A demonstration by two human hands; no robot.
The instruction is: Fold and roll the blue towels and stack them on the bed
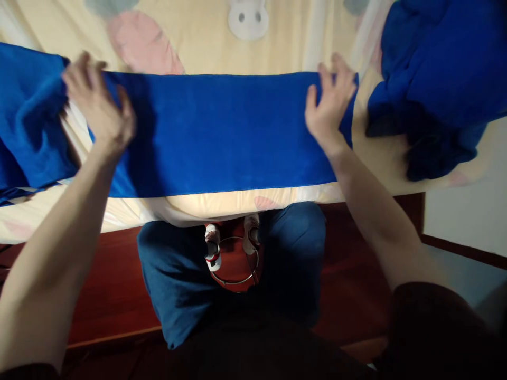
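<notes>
A blue towel [229,132] lies flat before me as a long strip, its long edges running left to right. My left hand [99,105] is over its left end, fingers spread and somewhat blurred. Over the far right corner is my right hand [329,103], its fingers also apart. Neither hand grips the cloth; whether the palms press on it or hover just above, I cannot tell.
Crumpled blue cloth [31,116] lies at the left, and a larger blue heap [447,74] at the right. Under everything is a cream bedsheet [206,47] with printed shapes. My knees [293,237] are at the bed's near edge, above a dark red floor [111,285].
</notes>
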